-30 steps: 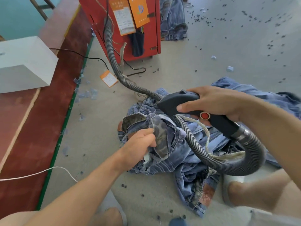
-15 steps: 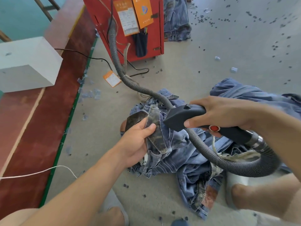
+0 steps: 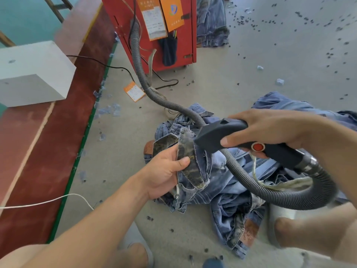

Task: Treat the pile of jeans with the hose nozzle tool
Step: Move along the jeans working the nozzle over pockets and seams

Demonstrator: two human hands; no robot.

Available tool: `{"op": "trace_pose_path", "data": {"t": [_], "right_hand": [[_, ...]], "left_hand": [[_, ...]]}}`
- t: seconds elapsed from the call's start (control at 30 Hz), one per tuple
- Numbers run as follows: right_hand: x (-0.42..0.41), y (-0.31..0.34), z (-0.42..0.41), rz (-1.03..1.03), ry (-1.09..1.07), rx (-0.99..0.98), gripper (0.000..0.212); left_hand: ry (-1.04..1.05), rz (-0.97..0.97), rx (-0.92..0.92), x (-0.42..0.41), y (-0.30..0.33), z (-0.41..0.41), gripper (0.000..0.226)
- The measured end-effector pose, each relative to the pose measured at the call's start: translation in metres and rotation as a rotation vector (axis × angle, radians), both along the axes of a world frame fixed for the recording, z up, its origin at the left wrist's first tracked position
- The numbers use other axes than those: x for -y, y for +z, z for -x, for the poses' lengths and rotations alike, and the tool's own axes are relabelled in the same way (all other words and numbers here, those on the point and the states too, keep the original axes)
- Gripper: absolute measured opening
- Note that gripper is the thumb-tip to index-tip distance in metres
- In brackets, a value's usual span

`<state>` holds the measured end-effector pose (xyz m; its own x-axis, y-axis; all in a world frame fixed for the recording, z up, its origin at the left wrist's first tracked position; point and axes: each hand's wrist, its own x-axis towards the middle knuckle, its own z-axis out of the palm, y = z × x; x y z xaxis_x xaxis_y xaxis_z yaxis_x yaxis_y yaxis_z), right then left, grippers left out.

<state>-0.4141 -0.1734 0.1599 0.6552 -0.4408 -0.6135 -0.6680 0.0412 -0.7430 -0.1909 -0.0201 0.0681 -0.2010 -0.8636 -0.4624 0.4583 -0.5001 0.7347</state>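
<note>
Now the left hand (image 3: 164, 171) pinches a jeans (image 3: 218, 190) flap, raised since a second ago; the right hand (image 3: 270, 130) grips the nozzle tool (image 3: 216, 136), its tip touching that flap.

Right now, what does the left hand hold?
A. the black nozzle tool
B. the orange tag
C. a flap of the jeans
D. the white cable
C: the left hand pinches a flap of the jeans with its thumb on top, lifted toward the nozzle tool, which the right hand grips.
</note>
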Motion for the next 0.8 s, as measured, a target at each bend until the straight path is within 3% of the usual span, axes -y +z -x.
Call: {"op": "trace_pose_path", "data": {"t": [0.23,0.33,0.5,0.7,0.8], "right_hand": [[-0.001,-0.013,-0.012,0.038,-0.129,0.017,0.02],[0.007,-0.007,-0.002,0.029,-0.076,0.026,0.01],[0.004,-0.007,0.0,0.029,0.048,0.019,0.015],[-0.002,-0.021,-0.009,0.213,-0.11,0.138,0.016],[0.008,-0.015,0.001,0.168,-0.125,0.108,0.013]], "left_hand": [[-0.071,0.007,0.011,-0.005,-0.009,-0.002,0.049],[-0.074,0.008,-0.003,-0.005,-0.009,-0.005,0.051],[-0.118,0.019,0.031,-0.003,-0.011,-0.011,0.052],[-0.129,0.003,0.089,0.001,-0.011,-0.019,0.051],[-0.111,-0.019,0.069,0.002,-0.01,-0.017,0.053]]}}
